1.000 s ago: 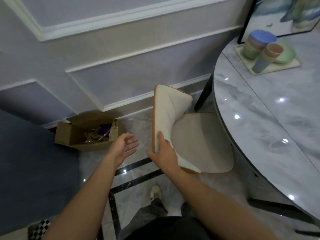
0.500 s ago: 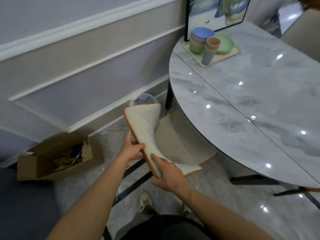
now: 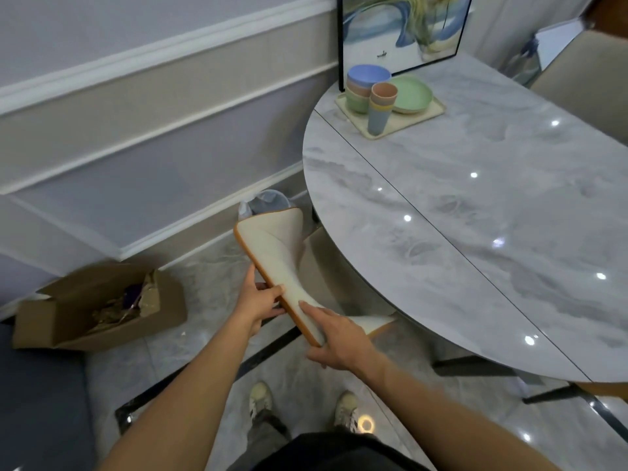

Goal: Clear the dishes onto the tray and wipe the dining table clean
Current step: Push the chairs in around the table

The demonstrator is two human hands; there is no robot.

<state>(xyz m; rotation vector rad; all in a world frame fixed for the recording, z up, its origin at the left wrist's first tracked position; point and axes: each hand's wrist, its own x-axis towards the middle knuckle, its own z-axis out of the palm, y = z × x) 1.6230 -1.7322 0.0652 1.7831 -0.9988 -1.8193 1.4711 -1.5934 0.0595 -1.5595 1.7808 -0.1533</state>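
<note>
Head | left hand (image 3: 260,300), right hand (image 3: 334,338) grip padded chair back (image 3: 272,253) | marble table (image 3: 475,232)

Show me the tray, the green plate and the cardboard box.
tray (image 3: 418,118), head view, bare front edge.
green plate (image 3: 413,93), head view, its middle.
cardboard box (image 3: 102,331), head view, near side wall.

Even, soft indoor light, with small ceiling-lamp glints dotting the glossy bench (image 3: 475,205) and floor (image 3: 210,290), slight motion blur, and wide-angle bending at the edges.
</note>
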